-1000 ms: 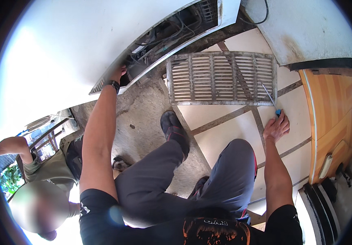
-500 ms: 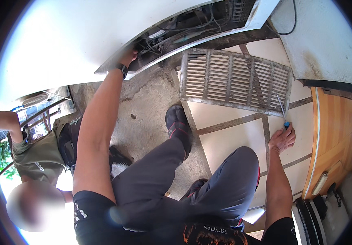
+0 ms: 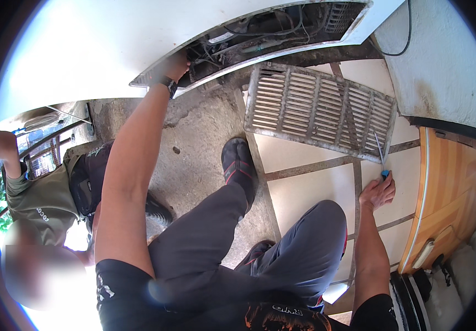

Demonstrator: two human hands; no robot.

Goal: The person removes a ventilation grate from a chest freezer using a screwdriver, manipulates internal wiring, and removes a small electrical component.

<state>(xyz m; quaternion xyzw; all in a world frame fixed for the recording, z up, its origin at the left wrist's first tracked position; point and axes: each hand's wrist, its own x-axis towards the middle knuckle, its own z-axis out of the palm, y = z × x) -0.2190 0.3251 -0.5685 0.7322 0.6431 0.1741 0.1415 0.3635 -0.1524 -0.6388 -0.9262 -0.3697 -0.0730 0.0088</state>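
Head view: the white cabinet [image 3: 94, 49] is the largest item, beyond the left hand [image 3: 177, 67], which reaches into its long, dark opening. Its face is smooth; it is judged heavy and rigid. Brace on the pale frame, not on the parts inside.

Wooden panel [image 3: 453, 182]: flat, striped grain, to the right of the right hand [image 3: 378, 191].

Grille [image 3: 316, 105]: flat rectangle, slotted in rows, stained, ahead of the right hand and to its left. It is judged light and stiff, with thin slats that may crack; take hold at opposite outer edges.

Cables [image 3: 301, 21]: thin, dark, curved, inside the opening to the right of the left hand. They are judged flexible and easily strained.

Screwdriver [image 3: 384, 174]: blue handle, slim straight shaft extending over the grille's near corner. It is judged light and rigid; hold by the handle. The right hand's fingers are closed on that handle. The left hand's fingers are partly hidden; its grip cannot be determined.
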